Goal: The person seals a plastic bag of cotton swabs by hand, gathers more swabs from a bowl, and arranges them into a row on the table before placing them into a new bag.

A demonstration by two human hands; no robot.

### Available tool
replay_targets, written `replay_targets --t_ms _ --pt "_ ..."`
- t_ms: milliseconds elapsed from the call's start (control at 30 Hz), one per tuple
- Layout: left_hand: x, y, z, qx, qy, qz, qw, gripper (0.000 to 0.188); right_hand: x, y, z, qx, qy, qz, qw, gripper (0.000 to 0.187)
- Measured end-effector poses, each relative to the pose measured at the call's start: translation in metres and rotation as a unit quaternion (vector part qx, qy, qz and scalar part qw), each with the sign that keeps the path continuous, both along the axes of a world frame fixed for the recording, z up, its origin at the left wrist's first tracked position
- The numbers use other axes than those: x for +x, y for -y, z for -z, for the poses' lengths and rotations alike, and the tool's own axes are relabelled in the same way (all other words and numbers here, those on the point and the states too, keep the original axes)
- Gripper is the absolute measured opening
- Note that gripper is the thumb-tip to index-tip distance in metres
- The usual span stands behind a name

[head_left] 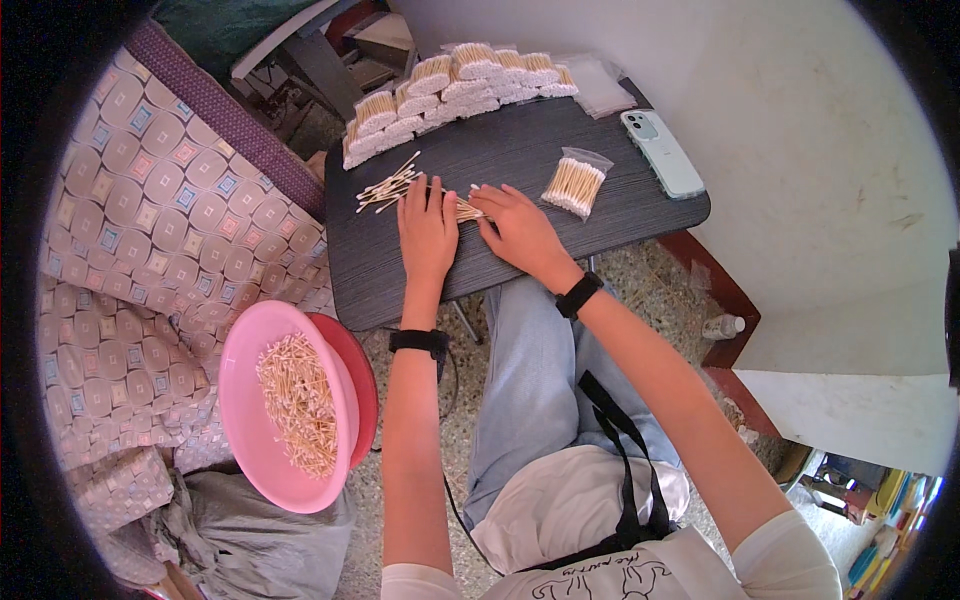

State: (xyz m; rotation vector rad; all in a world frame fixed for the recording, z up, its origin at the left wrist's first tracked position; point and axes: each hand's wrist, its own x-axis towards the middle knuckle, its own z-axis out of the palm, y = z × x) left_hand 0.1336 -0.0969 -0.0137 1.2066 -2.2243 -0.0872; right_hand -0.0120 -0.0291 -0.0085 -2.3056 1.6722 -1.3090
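Observation:
A small bunch of cotton swabs (467,210) lies on the dark table between my hands. My left hand (428,232) rests flat at the bunch's left end, fingers stretched forward and nothing visibly gripped. At the other end, the fingers and thumb of my right hand (522,232) close round the swab tips; its palm side is hidden. Just left of my left fingertips is a loose, crossed pile of cotton swabs (388,188). A filled clear bag of cotton swabs (576,183) lies flat to the right of my right hand.
Several filled swab bags (436,88) are stacked along the table's (375,285) far edge, beside flat clear bags (602,90). A pale green phone (662,155) lies at the right edge. Lower left, a pink basin (235,400) holds many loose swabs. A wall stands at right.

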Motion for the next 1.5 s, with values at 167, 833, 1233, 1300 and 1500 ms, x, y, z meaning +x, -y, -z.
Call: replay_targets --t_ms 167,833,1233,1300,1500 --pt "-0.006 0.0 0.003 -0.003 -0.032 -0.067 0.997 0.052 -0.003 -0.002 0.0 0.002 0.006 0.006 1.0 0.027" --pt "-0.005 0.009 0.001 0.013 0.067 -0.198 0.978 0.043 -0.001 -0.001 0.002 0.009 -0.08 0.002 0.997 0.033" --pt "0.012 -0.022 -0.007 0.054 0.014 0.116 0.992 0.045 -0.004 -0.004 -0.005 -0.013 0.044 -0.022 0.999 0.038" --pt "0.007 -0.027 -0.007 0.011 0.031 0.12 0.992 0.044 -0.006 0.0 0.0 -0.006 0.021 -0.009 1.0 0.036" --pt "0.003 -0.033 -0.015 0.012 -0.029 0.132 0.991 0.03 -0.006 0.0 0.003 0.019 0.044 -0.032 0.998 0.031"
